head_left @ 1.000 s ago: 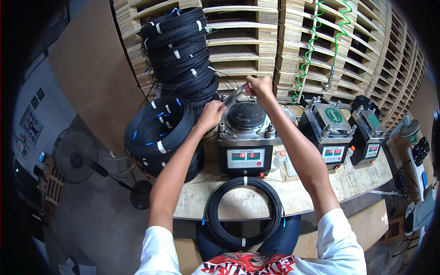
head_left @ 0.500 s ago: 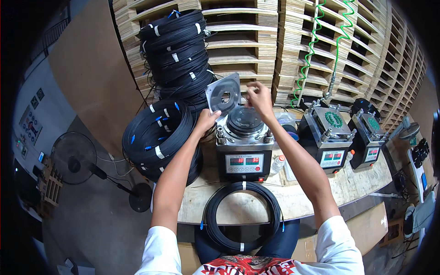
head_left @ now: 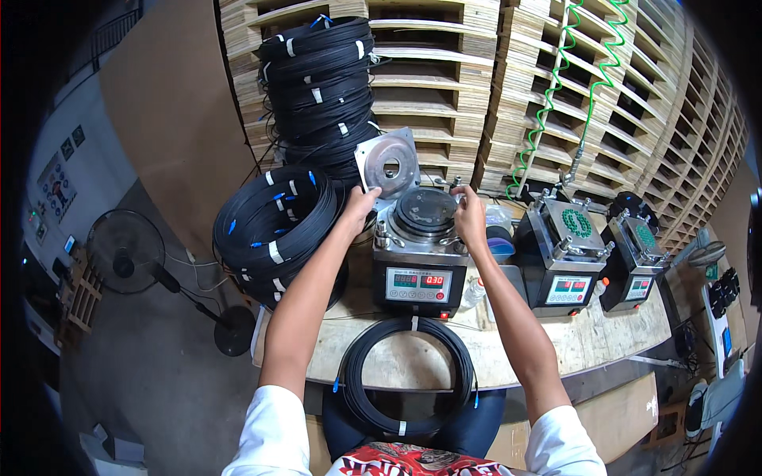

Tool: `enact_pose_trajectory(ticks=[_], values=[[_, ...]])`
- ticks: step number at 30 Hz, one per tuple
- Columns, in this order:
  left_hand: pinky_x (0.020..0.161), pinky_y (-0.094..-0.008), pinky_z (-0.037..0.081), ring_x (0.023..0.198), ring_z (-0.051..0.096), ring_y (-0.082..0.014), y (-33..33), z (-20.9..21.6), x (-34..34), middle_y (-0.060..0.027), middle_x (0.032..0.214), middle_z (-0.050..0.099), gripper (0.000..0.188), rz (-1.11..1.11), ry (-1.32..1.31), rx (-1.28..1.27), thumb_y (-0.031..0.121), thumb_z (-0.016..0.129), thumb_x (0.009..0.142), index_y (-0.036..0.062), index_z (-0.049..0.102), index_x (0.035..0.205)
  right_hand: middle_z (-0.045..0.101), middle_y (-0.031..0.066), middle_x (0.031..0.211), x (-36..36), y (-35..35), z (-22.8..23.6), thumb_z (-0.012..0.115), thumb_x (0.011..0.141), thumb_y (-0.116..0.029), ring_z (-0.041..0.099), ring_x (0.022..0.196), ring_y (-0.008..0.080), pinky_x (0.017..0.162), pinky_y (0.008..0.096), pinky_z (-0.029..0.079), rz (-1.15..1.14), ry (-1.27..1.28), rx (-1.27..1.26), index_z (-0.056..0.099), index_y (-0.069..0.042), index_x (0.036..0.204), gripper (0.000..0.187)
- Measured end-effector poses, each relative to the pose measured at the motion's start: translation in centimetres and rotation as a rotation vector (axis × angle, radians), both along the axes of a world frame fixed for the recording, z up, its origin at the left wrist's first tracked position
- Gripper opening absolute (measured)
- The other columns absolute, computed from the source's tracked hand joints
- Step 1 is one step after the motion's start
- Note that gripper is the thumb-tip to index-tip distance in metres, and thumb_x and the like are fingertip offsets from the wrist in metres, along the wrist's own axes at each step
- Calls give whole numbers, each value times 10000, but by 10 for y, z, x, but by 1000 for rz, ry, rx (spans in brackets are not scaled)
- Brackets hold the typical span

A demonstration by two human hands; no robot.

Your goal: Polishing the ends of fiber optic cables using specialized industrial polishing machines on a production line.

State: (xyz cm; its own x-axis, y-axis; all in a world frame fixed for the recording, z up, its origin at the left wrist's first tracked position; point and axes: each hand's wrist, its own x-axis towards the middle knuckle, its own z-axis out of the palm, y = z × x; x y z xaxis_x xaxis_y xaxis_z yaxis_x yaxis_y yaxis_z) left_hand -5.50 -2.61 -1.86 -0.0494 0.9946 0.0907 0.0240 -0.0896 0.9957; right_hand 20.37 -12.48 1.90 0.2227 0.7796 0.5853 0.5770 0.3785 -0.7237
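A square metal plate [head_left: 403, 163] with a round hole in its middle stands tilted behind a bench polishing machine [head_left: 385, 266]. My left hand [head_left: 359, 206] grips the plate's lower left corner, thumb on its face. On the machine's top sits a dark round disc [head_left: 427, 209] with pale smudges. My right hand [head_left: 471, 214] is at the disc's right edge, its fingers curled by a corner post; what they pinch, if anything, is hidden. A coil of black cable [head_left: 361, 397] with blue connectors and white ties lies across my lap against the bench edge.
Black cable coils [head_left: 274, 254] are piled left of the machine, with a taller stack [head_left: 317, 103] behind. Two similar machines [head_left: 567, 262] stand to the right. A small clear bottle [head_left: 474, 293] is beside my right forearm. Wooden pallets [head_left: 432, 47] rise behind; a fan [head_left: 125, 254] stands at left.
My right hand has come down from above the disc to its right edge. My left hand still holds the plate, and the whole view has shifted slightly.
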Motion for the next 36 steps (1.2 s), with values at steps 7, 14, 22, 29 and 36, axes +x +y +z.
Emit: enact_pose_trajectory(ticks=[7, 14, 22, 29, 36], values=[[914, -415, 457, 1051, 584, -352, -48, 20, 67, -252, 1134, 576, 358, 409, -108, 420, 90, 589, 870, 30, 469, 1201, 551, 213, 675, 18, -4, 2, 461, 754, 118, 550, 630, 342, 644, 454, 442, -18, 6, -106, 620, 6, 1050, 354], [953, -447, 424, 1107, 525, -387, -36, 9, 64, -241, 1180, 527, 379, 378, 449, 371, 166, 624, 886, 93, 512, 1241, 560, 188, 753, 17, 15, -16, 487, 801, 84, 559, 713, 294, 667, 416, 440, -41, 42, 25, 635, -11, 1037, 295], [1053, -447, 360, 1224, 476, -402, -27, 2, 55, -257, 1293, 513, 457, 310, 417, 424, 119, 607, 898, 37, 478, 1329, 704, 117, 806, 123, 10, 7, 519, 885, -28, 635, 715, 140, 649, 290, 500, 64, 59, 52, 707, -2, 1028, 237], [1068, -420, 360, 1265, 472, -365, -49, 18, 55, -233, 1368, 487, 417, 313, 421, 297, 84, 577, 935, 66, 497, 1343, 702, 187, 774, 327, 30, 49, 513, 824, -41, 669, 635, 234, 605, 355, 512, -390, -50, -174, 758, -65, 977, 290], [1067, -378, 355, 1257, 509, -324, -53, 30, 64, -211, 1366, 520, 383, 305, 396, 287, 19, 450, 966, 37, 505, 1345, 698, 265, 979, 456, 130, 16, 659, 768, -201, 694, 963, 342, 863, 391, 535, -514, 17, -178, 613, -32, 1268, 530]])
